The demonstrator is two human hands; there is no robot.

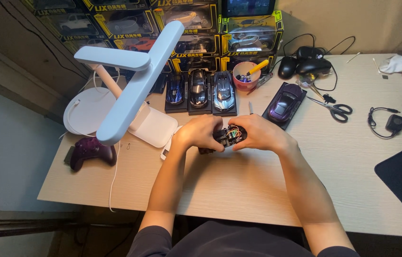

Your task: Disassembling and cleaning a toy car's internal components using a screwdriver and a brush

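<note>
Both hands, left hand (pixel 200 133) and right hand (pixel 258 133), grip opened toy car (pixel 229 136) above desk (pixel 258 185).

We see a shiny dark toy car (pixel 229 135) in our left hand (pixel 200 133) and right hand (pixel 258 134), with bare metal bits and wires showing inside. It sits over a pale wood table (pixel 239 185) with a smooth, matt top. Behind the car, three glossy model cars (pixel 200 90) gleam. Left of it stands a smooth white plastic lamp (pixel 129 81). Right of it lie metal scissors (pixel 334 109).
</note>
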